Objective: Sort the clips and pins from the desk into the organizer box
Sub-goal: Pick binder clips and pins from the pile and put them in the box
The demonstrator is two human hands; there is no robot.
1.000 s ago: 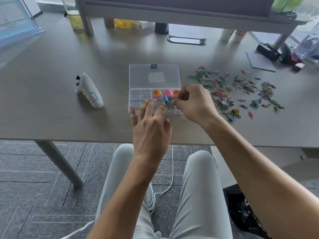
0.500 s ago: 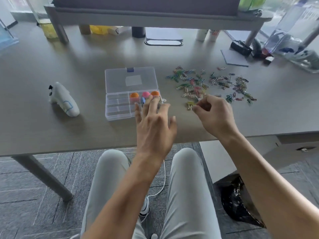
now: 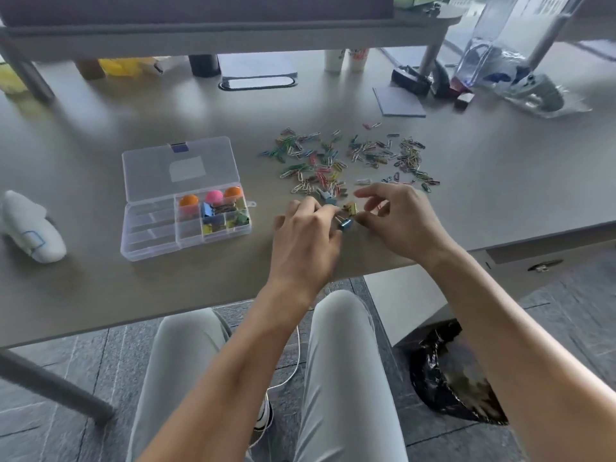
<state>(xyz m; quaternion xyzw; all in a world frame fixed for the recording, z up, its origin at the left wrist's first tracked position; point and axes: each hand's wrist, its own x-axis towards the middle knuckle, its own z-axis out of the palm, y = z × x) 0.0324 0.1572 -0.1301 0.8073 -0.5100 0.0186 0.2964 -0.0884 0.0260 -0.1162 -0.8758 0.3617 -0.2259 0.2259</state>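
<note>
Where the grey desk (image 3: 100, 295) nears its front edge, right of the organizer box (image 3: 181, 198), both hands work at a few binder clips.

Item: blue binder clip (image 3: 345, 224). Lies at the tips of the left hand (image 3: 305, 241), whose fingers curl down round it; the fingertips pinch it from the left and above. Its long axis runs roughly from lower left to upper right, with the wire handles towards the upper left, under the fingers. Whether it is lifted or touching the desk cannot be told.

Item: yellow binder clip (image 3: 350, 207). Sits just beyond the blue one, between the two hands. The right hand (image 3: 405, 225) arches over it with thumb and forefinger apart and the other fingers loosely bent; no contact with it can be made out.

Item: teal binder clip (image 3: 325, 195). Lies on the desk just behind the left fingertips, at the near edge of the heap.

Item: paper clips (image 3: 346, 158), many colours. Scattered loose over the desk behind both hands, lying in all directions.

Item: organizer box, clear plastic. Lid open and laid flat away from the person; long axis left to right. Right-hand compartments hold orange and pink round pins (image 3: 213, 196) at the back and blue, yellow and green binder clips in front; left-hand compartments look unfilled.

Item: white controller (image 3: 31, 230). Lies far left, well apart from the box.
</note>
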